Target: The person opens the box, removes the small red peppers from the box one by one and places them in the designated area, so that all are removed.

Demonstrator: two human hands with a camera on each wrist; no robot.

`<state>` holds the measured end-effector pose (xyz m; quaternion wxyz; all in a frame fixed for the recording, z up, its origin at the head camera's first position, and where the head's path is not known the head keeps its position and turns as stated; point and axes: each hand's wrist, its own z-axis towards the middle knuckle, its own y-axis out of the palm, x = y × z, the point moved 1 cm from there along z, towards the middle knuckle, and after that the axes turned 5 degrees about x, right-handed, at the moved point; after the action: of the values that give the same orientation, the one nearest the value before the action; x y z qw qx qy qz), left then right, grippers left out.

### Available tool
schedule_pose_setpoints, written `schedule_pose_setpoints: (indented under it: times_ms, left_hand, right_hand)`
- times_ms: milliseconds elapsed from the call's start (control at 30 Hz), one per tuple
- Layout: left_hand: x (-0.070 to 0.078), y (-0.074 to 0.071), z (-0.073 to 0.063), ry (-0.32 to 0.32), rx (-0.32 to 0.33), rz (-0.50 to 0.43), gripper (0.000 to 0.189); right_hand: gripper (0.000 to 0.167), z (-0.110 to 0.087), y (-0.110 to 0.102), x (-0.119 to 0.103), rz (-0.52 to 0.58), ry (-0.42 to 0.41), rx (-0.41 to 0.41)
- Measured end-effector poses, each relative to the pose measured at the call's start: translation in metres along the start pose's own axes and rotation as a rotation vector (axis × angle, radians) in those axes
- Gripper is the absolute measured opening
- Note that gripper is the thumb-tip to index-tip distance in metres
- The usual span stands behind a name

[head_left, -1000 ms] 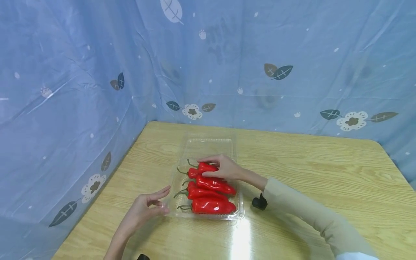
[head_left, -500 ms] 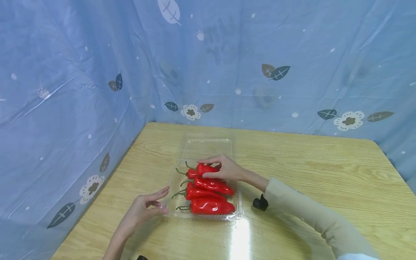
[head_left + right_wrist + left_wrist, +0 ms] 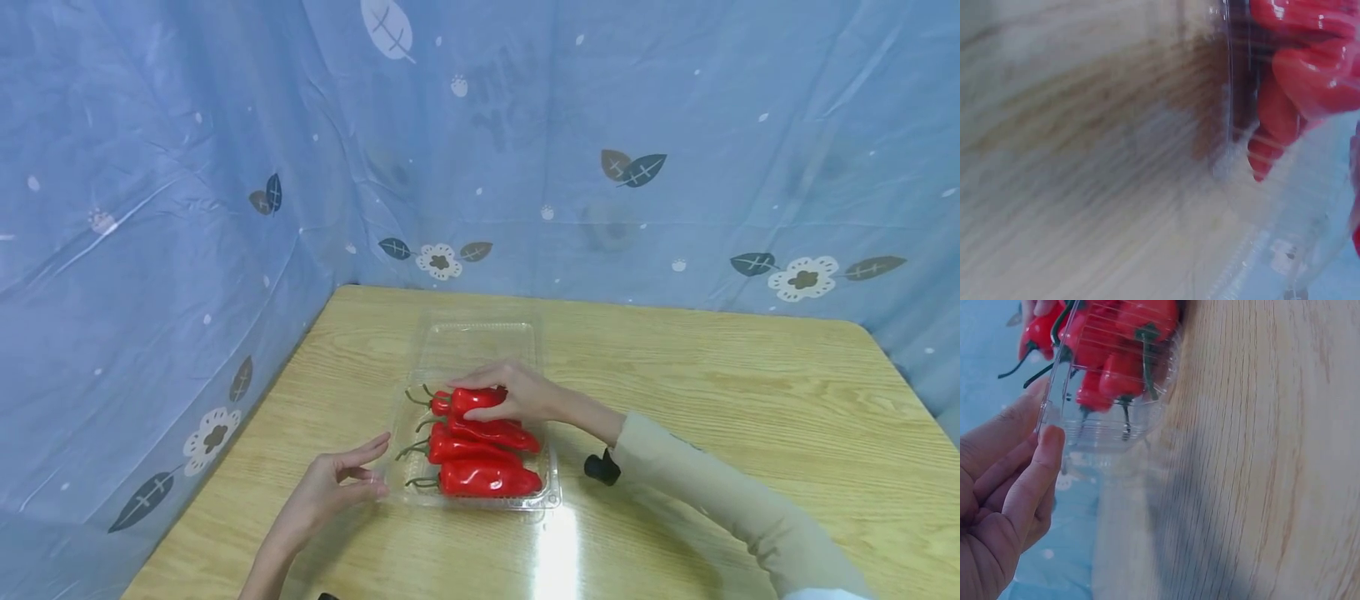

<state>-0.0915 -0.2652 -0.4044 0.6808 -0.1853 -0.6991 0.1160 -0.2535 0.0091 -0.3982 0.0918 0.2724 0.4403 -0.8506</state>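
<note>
The right hand (image 3: 513, 393) grips a red pepper (image 3: 472, 402) between thumb and fingers at the rear of a clear plastic container (image 3: 556, 479); whether the pepper rests on its neighbours is hard to tell. The left hand (image 3: 330, 483) touches the container's left edge with thumb and forefinger spread apart, though I cannot tell whether it pinches the plastic. More red peppers (image 3: 480, 479) lie side by side inside, green stems pointing left. Behind them a clear lid (image 3: 480, 343) lies folded back. A black device (image 3: 602, 468) is at the right wrist, beside a beige sleeve (image 3: 697, 475). Beneath is a wood-grain table (image 3: 712, 375), and beyond hangs a blue patterned curtain (image 3: 525, 167).
</note>
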Motion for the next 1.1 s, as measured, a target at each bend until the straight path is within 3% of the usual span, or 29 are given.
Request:
schedule_pose_setpoints:
  times_ms: [133, 433, 1100]
  left_hand:
    - [0.0, 0.0, 0.0, 0.002, -0.001, -0.004, 0.055]
    - [0.002, 0.001, 0.001, 0.0, -0.009, -0.01, 0.055]
    - [0.003, -0.001, 0.001, -0.007, -0.012, 0.01, 0.058]
  right_hand:
    - [0.048, -0.002, -0.006, -0.004, -0.042, -0.025, -0.012]
    - [0.048, -0.015, -0.018, -0.011, 0.005, -0.01, -0.036]
    - [0.049, -0.066, -0.047, -0.016, -0.046, 0.038, 0.039]
